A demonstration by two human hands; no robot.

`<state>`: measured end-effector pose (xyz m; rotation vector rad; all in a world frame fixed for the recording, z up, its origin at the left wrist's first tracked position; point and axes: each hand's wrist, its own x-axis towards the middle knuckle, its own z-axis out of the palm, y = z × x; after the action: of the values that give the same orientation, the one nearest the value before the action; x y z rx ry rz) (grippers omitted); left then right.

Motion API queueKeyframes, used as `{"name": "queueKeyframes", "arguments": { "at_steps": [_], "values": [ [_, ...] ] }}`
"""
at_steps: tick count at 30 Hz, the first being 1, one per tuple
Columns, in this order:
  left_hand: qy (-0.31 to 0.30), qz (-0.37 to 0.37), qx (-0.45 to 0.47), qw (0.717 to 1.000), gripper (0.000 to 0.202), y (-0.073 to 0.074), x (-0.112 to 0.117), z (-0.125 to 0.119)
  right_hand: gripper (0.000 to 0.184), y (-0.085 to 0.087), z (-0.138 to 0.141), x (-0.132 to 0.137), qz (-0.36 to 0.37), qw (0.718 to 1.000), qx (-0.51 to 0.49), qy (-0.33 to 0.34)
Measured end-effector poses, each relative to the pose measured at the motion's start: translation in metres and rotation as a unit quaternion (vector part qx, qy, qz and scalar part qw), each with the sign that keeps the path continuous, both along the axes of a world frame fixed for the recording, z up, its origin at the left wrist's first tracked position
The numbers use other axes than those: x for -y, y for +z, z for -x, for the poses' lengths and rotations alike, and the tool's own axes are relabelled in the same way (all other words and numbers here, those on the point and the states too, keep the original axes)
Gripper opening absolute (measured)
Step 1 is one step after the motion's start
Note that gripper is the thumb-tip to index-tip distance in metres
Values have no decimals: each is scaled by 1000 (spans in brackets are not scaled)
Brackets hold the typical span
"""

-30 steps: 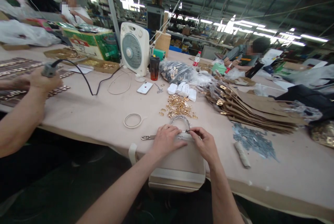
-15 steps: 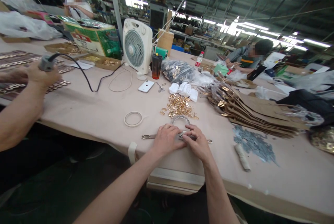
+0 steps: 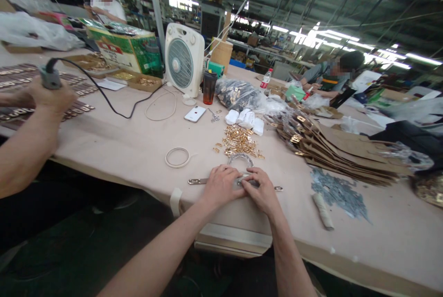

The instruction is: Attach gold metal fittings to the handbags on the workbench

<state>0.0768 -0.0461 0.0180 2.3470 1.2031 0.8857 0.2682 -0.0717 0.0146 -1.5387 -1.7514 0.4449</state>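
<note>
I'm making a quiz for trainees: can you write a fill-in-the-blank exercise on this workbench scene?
1. Both hands, left hand and right hand, rest on a cream ____.
2. The white phone lies in front of the ____.
3. Just beyond the hands lies a pile of gold ____.

Missing words: bag; fan; clips

the green box [image 3: 128,52] is showing a red label, but its words are looking too blurry to read.
</note>
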Motion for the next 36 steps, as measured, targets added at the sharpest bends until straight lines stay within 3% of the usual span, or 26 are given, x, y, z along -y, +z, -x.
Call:
{"name": "queueKeyframes", "arguments": {
  "at_steps": [7,16,23,27,36],
  "values": [
    [-1,1,7,1000,36,0,0,0,9,5,-3,-4,40,999,12,27],
    [-7,3,8,1000,38,1,-1,1,10,31,3,-9,91,991,88,55],
    [-12,13,0,1000,34,3,-1,3,14,43,9,-12,85,984,136,76],
    [-40,20,12,999,33,-3,-8,10,12,44,5,-16,111,983,115,90],
    [-67,43,2,997,30,-6,-18,15,11,35,-2,-11,89,989,46,110]
  ]
}}
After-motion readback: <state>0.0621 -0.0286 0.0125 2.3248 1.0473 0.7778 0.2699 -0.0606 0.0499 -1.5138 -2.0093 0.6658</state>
